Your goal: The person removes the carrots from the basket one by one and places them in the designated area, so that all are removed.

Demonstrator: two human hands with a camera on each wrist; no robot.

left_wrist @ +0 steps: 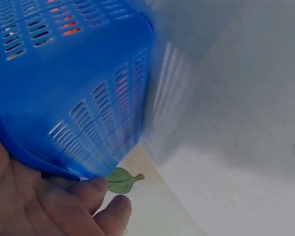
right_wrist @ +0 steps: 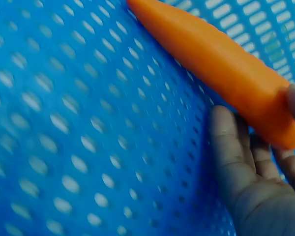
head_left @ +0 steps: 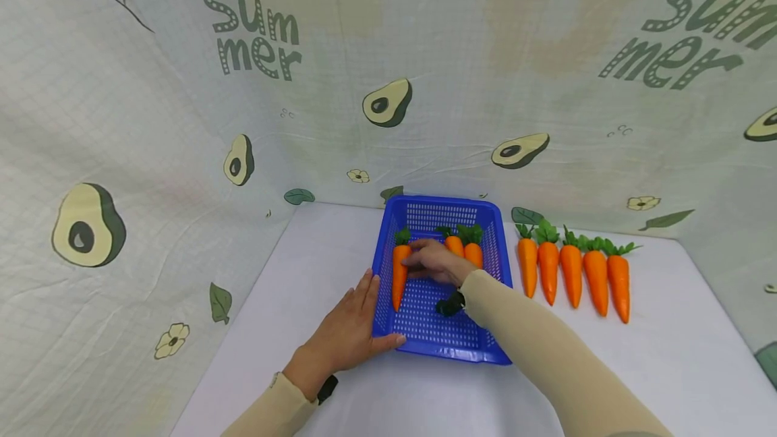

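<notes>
A blue plastic basket (head_left: 443, 352) with slotted sides sits on the white table. Inside it, my right hand (head_left: 438, 261) holds a carrot (head_left: 399, 275) by its upper part, along the left wall. The right wrist view shows the thumb on one side of this orange carrot (right_wrist: 226, 69) and fingers under it. Two more carrots (head_left: 454, 245) lie in the basket's far right part, partly covered by that hand and forearm. My left hand (head_left: 344, 326) rests at the basket's front left corner, fingers straight along the left rim and thumb over the front rim.
To the right of the basket, several carrots (head_left: 571, 268) with green tops lie in a row on the table (head_left: 668, 329). Behind and at the sides hangs a pale cloth (head_left: 443, 120) printed with avocados and lettering, close to the basket's far edge.
</notes>
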